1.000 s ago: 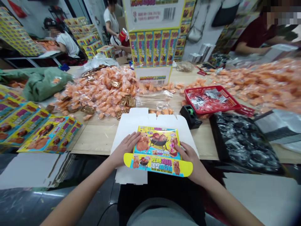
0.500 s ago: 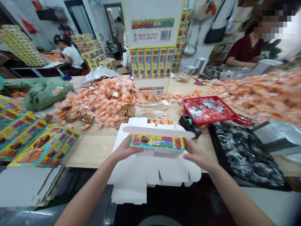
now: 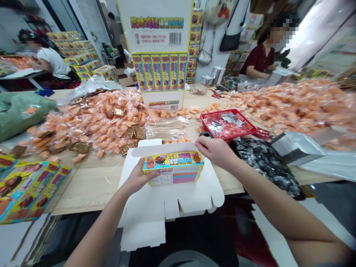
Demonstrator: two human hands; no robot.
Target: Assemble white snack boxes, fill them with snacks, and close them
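Note:
A small printed cardboard box (image 3: 172, 165), yellow and blue with colourful lettering, is held tilted above flat white die-cut cardboard sheets (image 3: 191, 200). My left hand (image 3: 139, 174) grips its left end, thumb across the front edge. A long white flap (image 3: 164, 148) stands out along the box's far edge. At the flap's right end my right hand (image 3: 213, 150) is closed in a pinch and hides that end. Just behind those fingers, a black tape dispenser (image 3: 205, 134) is mostly covered.
Wrapped orange pieces (image 3: 97, 122) are heaped at left, with another heap (image 3: 300, 100) at right. A red basket (image 3: 228, 124) holds small packets. A tall display carton (image 3: 158, 70) stands behind. Finished boxes (image 3: 30, 189) lie at left. A person in dark red (image 3: 258, 61) sits across the table.
My right hand has left the box's right end and closed at the flap's end. My left hand keeps its hold. The whole view has shifted to the right.

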